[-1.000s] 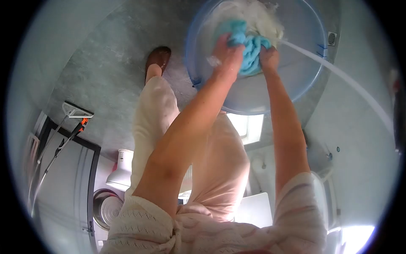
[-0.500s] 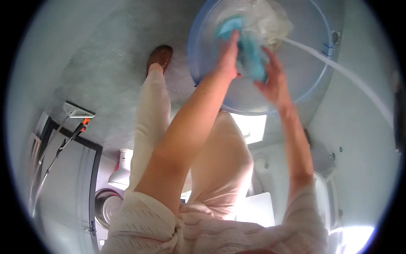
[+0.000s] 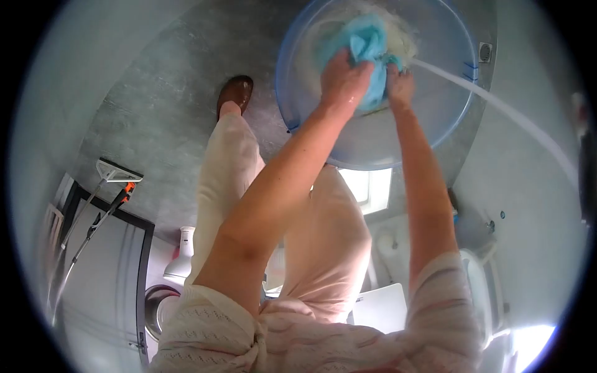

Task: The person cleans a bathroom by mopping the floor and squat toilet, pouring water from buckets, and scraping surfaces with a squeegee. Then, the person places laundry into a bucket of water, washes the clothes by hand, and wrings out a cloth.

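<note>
A wet-looking turquoise cloth [image 3: 369, 42] is bunched up inside a large, clear blue-rimmed tub [image 3: 348, 163]. My left hand [image 3: 344, 79] is closed on the cloth's left side, knuckles upward. On the right side, my right hand [image 3: 400, 86] has its fingers curled into a fold of the same cloth. Pale whitish fabric [image 3: 401, 37] lies in the tub behind and to the right of the cloth. The fingertips of both hands are partly hidden in the folds.
A white hose [image 3: 497, 102] runs from the right wall into the tub. A floor drain [image 3: 485, 52] sits right of the tub. My brown shoe [image 3: 236, 93] stands on the grey floor to the left. A squeegee [image 3: 117, 171] and a grey door [image 3: 102, 267] are farther left.
The turquoise cloth was blurred and hanging between my hands, my right hand spread. Now both hands are closer together and gripping it, and the cloth is bunched higher up.
</note>
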### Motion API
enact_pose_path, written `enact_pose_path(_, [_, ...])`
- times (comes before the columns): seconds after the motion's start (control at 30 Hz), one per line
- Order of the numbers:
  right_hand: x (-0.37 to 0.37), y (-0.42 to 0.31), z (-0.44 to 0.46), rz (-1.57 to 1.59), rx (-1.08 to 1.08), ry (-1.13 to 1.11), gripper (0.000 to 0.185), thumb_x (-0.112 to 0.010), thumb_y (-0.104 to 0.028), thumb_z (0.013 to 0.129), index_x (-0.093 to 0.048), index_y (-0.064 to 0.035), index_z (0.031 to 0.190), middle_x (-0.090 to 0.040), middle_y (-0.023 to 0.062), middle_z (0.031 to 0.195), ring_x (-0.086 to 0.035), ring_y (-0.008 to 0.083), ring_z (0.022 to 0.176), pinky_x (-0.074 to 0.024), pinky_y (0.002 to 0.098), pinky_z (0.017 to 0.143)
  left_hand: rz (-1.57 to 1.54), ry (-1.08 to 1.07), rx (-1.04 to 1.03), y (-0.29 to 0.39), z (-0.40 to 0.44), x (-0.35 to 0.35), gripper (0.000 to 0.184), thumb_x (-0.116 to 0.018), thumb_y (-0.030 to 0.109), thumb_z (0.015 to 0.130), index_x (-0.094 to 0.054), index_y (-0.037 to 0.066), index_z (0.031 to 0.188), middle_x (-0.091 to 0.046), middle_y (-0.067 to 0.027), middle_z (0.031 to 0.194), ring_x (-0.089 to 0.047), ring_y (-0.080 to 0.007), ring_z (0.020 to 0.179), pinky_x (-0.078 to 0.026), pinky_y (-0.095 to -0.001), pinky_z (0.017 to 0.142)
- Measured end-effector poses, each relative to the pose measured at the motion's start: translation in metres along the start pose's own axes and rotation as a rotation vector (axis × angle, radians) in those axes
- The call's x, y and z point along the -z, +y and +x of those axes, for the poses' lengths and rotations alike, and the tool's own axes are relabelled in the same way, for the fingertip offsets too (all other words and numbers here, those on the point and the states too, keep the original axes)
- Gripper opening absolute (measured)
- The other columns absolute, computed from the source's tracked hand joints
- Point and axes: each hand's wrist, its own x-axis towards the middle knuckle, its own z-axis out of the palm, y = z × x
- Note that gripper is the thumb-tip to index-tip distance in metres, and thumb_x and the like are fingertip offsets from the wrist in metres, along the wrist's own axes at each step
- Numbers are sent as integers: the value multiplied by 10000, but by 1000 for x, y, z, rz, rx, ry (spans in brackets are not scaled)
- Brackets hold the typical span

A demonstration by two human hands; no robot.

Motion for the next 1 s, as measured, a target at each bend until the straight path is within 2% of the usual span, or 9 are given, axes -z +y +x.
enact_pose_path(0.07, [-4,-7,3,56,-188,79,401,-560,-292,743,-531,53,944,-564,214,939,-545,390,855,-445,414,744,48,106,-5,18,2,7,558,-585,249,679,-432,-60,1118,-547,-224,1015,-539,-324,949,-419,-346,805])
enact_pose_path(0.17, [-53,-15,-24,-351,265,93,416,-561,-253,748,-479,12,1058,-524,191,1043,-509,366,971,-423,394,821,12,29,131,11,2,12,754,-602,262,680,-262,-39,1282,-460,-232,1172,-458,-308,1095,-367,-326,901])
enact_pose_path(0.33, [-52,-5,27,-577,309,-504,473,-634,-171,661,-499,-37,1094,-496,168,1132,-475,316,1054,-396,384,862,-110,-21,343,2,4,12,759,-624,277,683,-261,57,1313,-372,-189,1264,-393,-276,1140,-338,-361,909])
enact_pose_path(0.53, [118,-85,-91,285,706,-535,385,-633,-71,571,-568,22,939,-501,147,1129,-503,272,1034,-426,364,819,-451,36,531,-3,10,10,563,-590,361,736,-406,71,1182,-508,-104,1076,-492,-208,985,-426,-335,772])
enact_pose_path(0.7, [112,-129,-155,558,696,-432,407,-642,-129,582,-527,59,924,-544,227,934,-568,356,838,-458,374,720,-777,-567,489,-37,23,30,409,-530,380,800,-527,68,1065,-574,-72,982,-539,-196,910,-427,-328,821])
enact_pose_path(0.73, [87,-129,-157,535,573,-295,475,-659,-202,585,-513,45,963,-552,225,857,-567,375,755,-470,368,659,-504,-383,-101,-49,5,17,351,-530,352,801,-549,62,998,-574,-80,953,-550,-194,858,-441,-317,793])
enact_pose_path(0.83, [39,-125,-89,280,372,-103,382,-660,-254,605,-516,28,819,-564,216,760,-559,357,627,-463,383,560,-1149,-47,527,-56,-6,4,253,-512,242,805,-568,53,963,-580,-87,910,-558,-198,801,-450,-305,747])
enact_pose_path(0.87, [38,-121,-64,284,174,-141,356,-649,-251,621,-516,34,787,-564,222,761,-557,358,620,-461,390,554,-424,144,426,-25,-9,0,241,-508,189,785,-572,36,960,-582,-89,892,-554,-189,787,-443,-294,727])
enact_pose_path(1.0, [6,-23,1,-114,205,-81,314,-608,-237,690,-508,57,736,-567,257,808,-566,343,726,-450,408,686,-39,44,-2,-5,-1,1,405,-564,266,720,-536,-17,1009,-577,-198,928,-551,-328,852,-409,-364,781])
